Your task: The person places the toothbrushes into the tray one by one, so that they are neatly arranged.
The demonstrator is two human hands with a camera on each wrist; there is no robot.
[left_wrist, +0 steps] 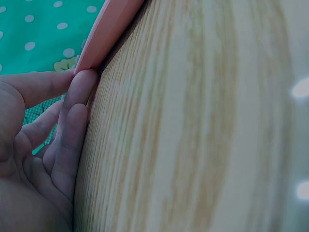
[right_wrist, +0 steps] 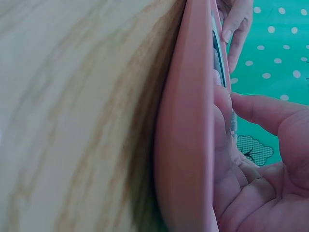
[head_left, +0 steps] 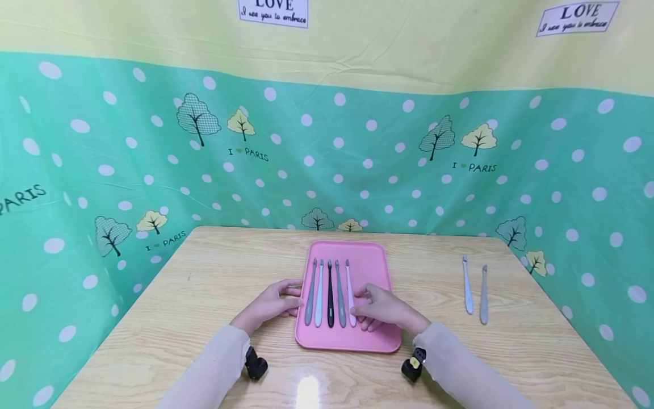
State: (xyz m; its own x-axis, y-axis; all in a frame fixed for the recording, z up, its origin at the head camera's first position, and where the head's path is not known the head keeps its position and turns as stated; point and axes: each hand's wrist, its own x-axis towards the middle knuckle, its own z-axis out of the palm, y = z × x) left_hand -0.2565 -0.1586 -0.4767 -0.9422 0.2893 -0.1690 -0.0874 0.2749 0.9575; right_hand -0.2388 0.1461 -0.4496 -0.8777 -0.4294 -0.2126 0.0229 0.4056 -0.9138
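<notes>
A pink tray (head_left: 370, 261) lies on the wooden table, seen from the side in both wrist views. On it several slim toothbrushes lie in a row, heads away from me: grey, pale blue, black (head_left: 330, 295), grey and white. My left hand (head_left: 276, 301) grips the tray's left edge, with the thumb at the rim and fingertips against its side in the left wrist view. My right hand (head_left: 378, 309) reaches over the tray's right side. Its thumb and fingertips pinch the white toothbrush (head_left: 349, 284) by the handle, at the right end of the row.
A pale blue toothbrush (head_left: 468, 289) and a grey toothbrush (head_left: 484, 298) lie side by side on the table (head_left: 434, 261), right of the tray. A green and yellow dotted curtain (head_left: 337, 159) encloses the table at the back and sides.
</notes>
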